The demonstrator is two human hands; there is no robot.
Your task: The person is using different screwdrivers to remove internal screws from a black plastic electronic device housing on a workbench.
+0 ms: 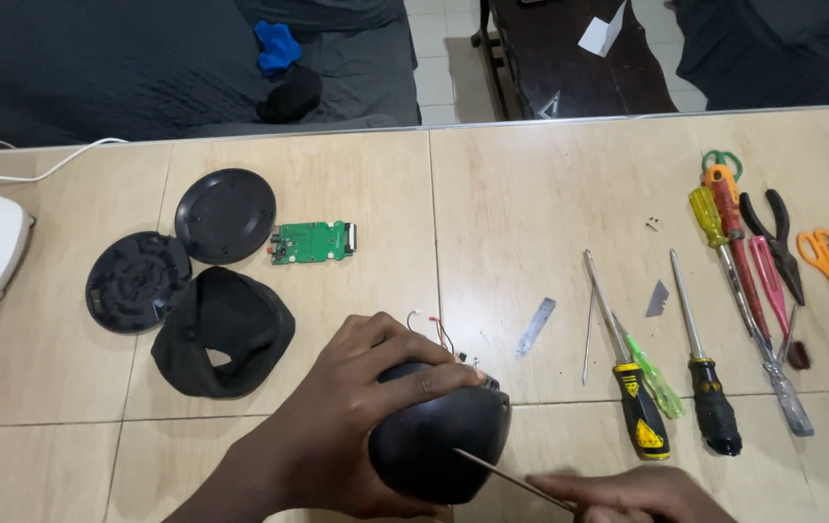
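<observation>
From the head camera we see our left hand (337, 426) wrapped around a rounded black shell (438, 441) at the near edge of the table (531, 194). Our right hand (627, 494) pinches a thin rod (511, 479), its tip touching the shell. Screwdrivers (676, 387) lie to the right; a green circuit board (312, 242) lies farther left.
</observation>
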